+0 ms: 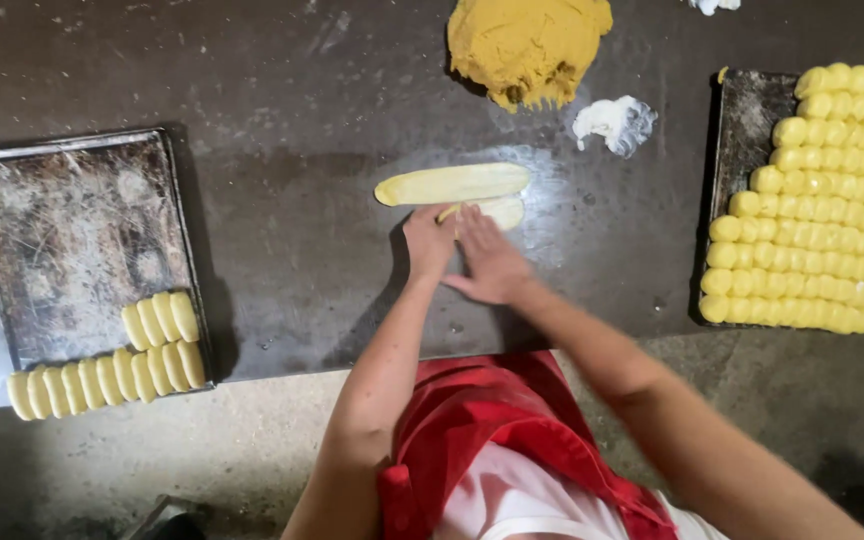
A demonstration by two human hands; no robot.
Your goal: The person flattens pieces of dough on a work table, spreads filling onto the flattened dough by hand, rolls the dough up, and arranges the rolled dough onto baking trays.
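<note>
Left hand (429,240): knuckles up, fingers curled and pressed down on the near end of a small pale-yellow flattened dough piece (500,210); whether any dough is pinched beneath it cannot be told. Right hand (489,262): open and flat, fingers together, palm down on the same piece, touching the left hand at its 3 o'clock side.

The dough piece lies at the middle of the dark, flour-smeared metal worktable (292,130). Just beyond it, at 12 o'clock, lies a long pale-yellow flattened oval strip of dough (452,184), the two nearly touching. Farther out at 12 o'clock sits a large ochre mound of crumbly filling (527,40), well apart from the hands, and at 1 o'clock a small white smear of soft fat (614,122).

At 9 o'clock, well apart, a scuffed rectangular metal baking tray (72,230) holds two short rows of pale-yellow rolled dough fingers (112,370) along its near edge; that end overhangs the table's front edge. At 3 o'clock a second dark rectangular tray (747,120) is mostly filled with closely packed rows of yellow rolled dough pieces (822,200).

Open tabletop lies to both sides of the hands, between the trays. The table's front edge runs just behind the forearms, at 6 o'clock, with a red apron (482,420) below it.
</note>
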